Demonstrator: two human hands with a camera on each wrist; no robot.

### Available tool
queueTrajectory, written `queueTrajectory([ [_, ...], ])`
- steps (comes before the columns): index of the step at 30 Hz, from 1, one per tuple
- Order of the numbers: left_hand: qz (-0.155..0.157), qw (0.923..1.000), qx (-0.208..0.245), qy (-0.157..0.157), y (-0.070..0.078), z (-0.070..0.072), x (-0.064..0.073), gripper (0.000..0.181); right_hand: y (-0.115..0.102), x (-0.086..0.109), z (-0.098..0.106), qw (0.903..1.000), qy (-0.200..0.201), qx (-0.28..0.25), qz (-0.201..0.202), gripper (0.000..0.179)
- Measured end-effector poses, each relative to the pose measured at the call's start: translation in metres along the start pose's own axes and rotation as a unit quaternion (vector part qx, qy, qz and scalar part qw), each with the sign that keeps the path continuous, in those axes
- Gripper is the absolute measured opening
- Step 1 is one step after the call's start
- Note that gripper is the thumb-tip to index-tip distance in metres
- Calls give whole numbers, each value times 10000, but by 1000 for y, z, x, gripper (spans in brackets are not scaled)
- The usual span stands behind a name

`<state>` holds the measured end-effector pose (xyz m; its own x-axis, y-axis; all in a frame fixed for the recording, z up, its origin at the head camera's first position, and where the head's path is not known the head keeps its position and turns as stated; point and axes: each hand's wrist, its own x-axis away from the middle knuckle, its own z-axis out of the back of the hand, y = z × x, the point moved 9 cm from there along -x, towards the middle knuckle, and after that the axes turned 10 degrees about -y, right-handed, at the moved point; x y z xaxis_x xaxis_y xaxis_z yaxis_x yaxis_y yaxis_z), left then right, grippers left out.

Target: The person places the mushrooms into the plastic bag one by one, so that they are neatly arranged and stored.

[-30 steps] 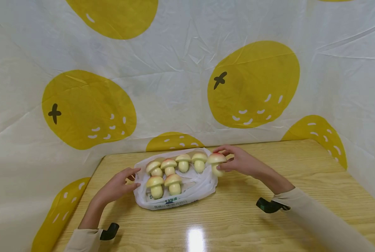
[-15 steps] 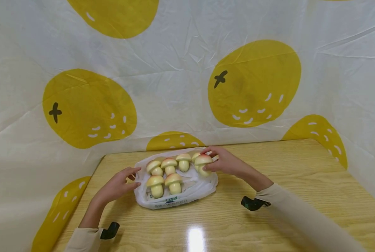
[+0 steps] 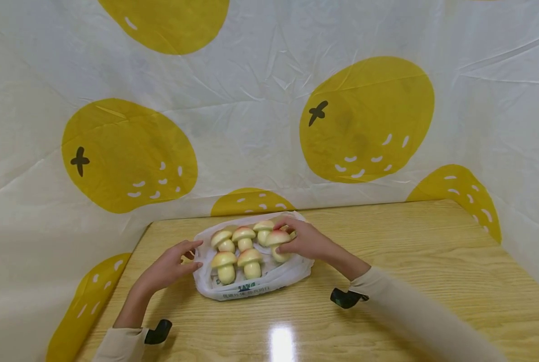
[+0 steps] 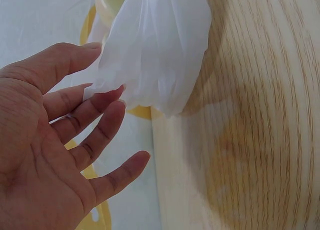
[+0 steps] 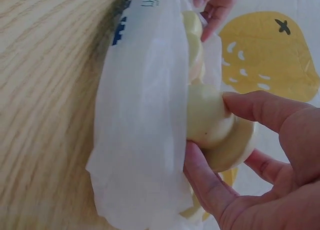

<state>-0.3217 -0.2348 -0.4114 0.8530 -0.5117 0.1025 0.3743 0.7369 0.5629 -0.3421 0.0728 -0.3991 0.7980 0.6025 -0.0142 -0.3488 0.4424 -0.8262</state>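
Note:
A toy mushroom (image 3: 277, 238) with a red-topped cap and pale stem is pinched between the thumb and fingers of my right hand (image 3: 309, 243). It is over the right part of an open white plastic bag (image 3: 269, 286). In the right wrist view, the held mushroom (image 5: 210, 115) is partly covered by the bag's wall (image 5: 142, 115). Several more toy mushrooms (image 3: 250, 262) stand in the bag in two rows, and one at the back right is hidden. At the bag's left edge is my left hand (image 3: 167, 266), fingers spread and relaxed, with the bag's rim (image 4: 107, 85) overlapping some fingertips.
The bag sits on a light wooden table (image 3: 387, 301), near its back edge. A white curtain (image 3: 251, 136) printed with big yellow fruit hangs behind and along the sides. Both forearms have beige sleeves (image 3: 414, 306) and a black wrist device (image 3: 344, 297).
My right hand has carried the mushroom leftward from beside the bag's right edge to over its inside, now in front of the back-right mushroom. My left hand has stayed in place.

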Motion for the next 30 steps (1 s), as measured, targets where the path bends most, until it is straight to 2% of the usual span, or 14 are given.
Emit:
queueTrajectory([
  [7,-54,10000,27,11,2,0,2,57,-2,-5,-12,9954,309,890,-159,46],
  [21,-36,10000,-16,27,-1,-1,2,58,-4,-2,-33,9814,567,1739,-586,52],
  [30,-29,10000,1,12,-2,-2,2,57,-12,1,-36,9696,587,2343,-382,53],
])
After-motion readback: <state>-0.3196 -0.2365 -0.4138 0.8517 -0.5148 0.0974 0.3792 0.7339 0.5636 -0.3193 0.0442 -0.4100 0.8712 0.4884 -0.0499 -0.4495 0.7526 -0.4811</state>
